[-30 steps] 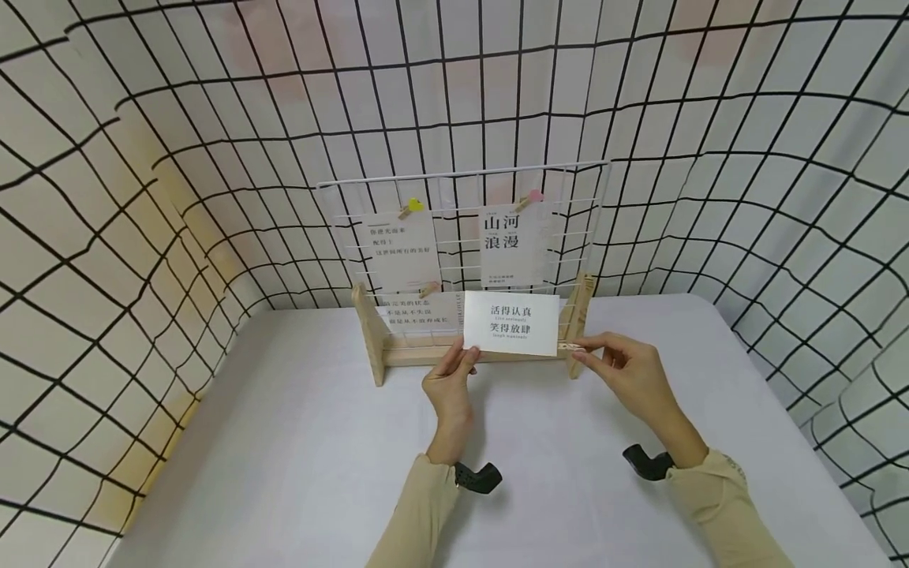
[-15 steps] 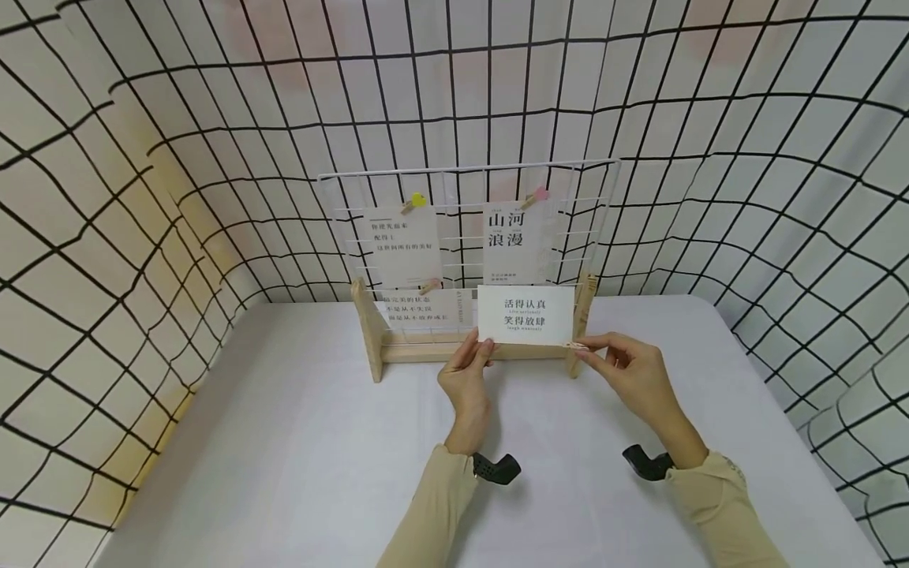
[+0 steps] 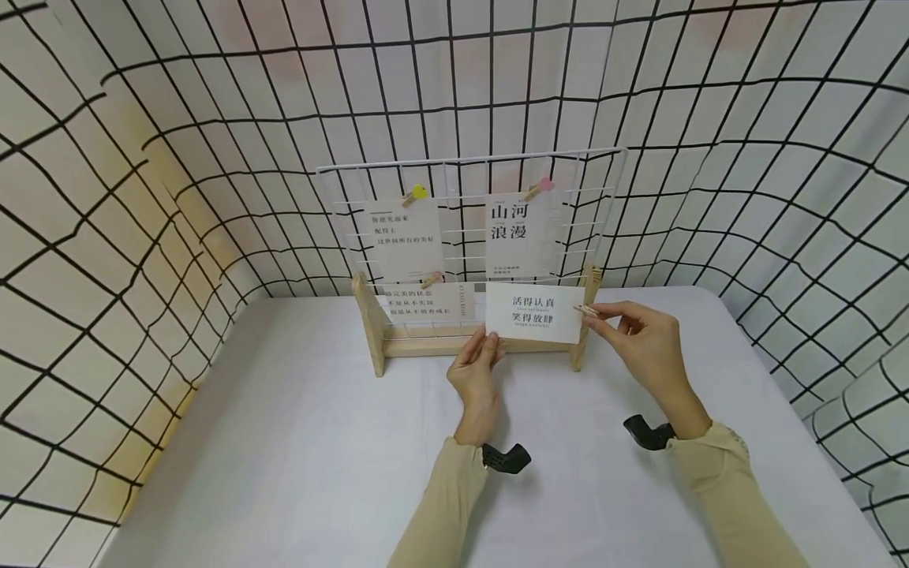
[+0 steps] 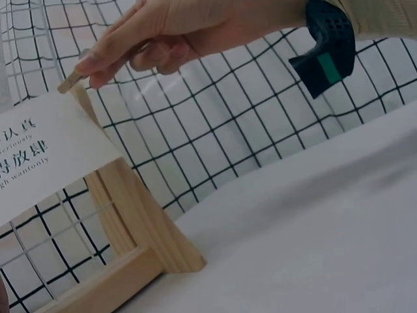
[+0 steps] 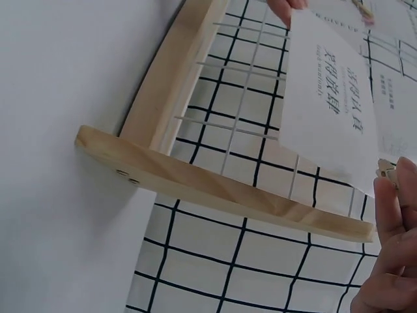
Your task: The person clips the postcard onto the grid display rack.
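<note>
My left hand (image 3: 477, 386) pinches a white card (image 3: 534, 314) with printed text by its lower left corner. The card is in front of the lower right part of a white wire grid on a wooden stand (image 3: 419, 348). Between thumb and fingertips, my right hand (image 3: 649, 347) pinches a small wooden clothespin (image 3: 586, 310) at the card's right edge. In the left wrist view the clothespin (image 4: 70, 79) meets the card's upper corner; whether its jaws bite the card I cannot tell. The right wrist view shows the card (image 5: 326, 98) slanted before the grid wires.
Three other printed cards hang on the grid: an upper left card (image 3: 405, 244), a lower left card (image 3: 429, 304) and an upper right card (image 3: 507, 248). Small clothespins hold them, one with a yellow top (image 3: 419, 192). Black-lined cloth walls (image 3: 284, 197) surround the white table (image 3: 298, 442).
My left hand has carried the card to the right, in front of the grid's lower right part. The right hand has raised the clothespin from near the card's lower right corner towards its upper right.
</note>
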### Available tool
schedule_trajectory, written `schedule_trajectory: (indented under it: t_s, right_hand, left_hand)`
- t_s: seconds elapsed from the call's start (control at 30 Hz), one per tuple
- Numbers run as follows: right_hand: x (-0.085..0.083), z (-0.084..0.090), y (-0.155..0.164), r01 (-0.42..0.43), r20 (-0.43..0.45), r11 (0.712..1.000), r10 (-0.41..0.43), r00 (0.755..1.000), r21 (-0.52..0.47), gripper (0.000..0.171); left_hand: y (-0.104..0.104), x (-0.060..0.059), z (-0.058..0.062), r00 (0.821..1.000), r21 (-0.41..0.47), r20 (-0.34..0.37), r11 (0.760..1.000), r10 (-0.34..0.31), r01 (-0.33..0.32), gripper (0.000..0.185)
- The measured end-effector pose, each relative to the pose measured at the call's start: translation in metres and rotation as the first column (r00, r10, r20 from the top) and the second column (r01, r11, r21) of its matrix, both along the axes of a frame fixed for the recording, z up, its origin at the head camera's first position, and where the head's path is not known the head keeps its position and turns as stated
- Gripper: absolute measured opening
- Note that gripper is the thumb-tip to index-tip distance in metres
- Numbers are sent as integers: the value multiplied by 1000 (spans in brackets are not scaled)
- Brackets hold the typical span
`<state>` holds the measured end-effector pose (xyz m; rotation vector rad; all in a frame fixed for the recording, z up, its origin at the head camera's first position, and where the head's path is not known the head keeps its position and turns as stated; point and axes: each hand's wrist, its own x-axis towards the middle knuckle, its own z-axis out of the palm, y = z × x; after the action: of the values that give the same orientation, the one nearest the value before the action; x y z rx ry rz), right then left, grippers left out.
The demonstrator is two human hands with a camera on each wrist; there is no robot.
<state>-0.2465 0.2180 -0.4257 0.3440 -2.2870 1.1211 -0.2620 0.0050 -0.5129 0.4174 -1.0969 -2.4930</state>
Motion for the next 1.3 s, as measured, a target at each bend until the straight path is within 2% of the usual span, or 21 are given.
schedule_trajectory:
  t_s: [0.33,0.6,0.9,1.13,1.3]
  right_hand:
    - [-17,17,-10,15,-72,995,-8,997,96,20]
    - [-35,29,-19,12,-97,980,8,995,197,21]
    - [-36,28,-22,20,-73,972,-3,997,233,17]
    - [-36,26,-24,29,-74,971,-12,997,237,16]
    - [-36,25,-24,29,-92,973,-8,996,230,15]
  left_hand:
    - [-3,-3,-4,999,45,33,999,10,-12,22]
    - [-1,-3,-4,999,63,46,998,9,-12,22]
    - [-2,-2,-3,999,45,39,999,23,-25,29]
    - [-4,1,-3,999,13,-22,999,47,-46,32]
    - [-5,5,1,998,-13,-38,999,51,-51,33]
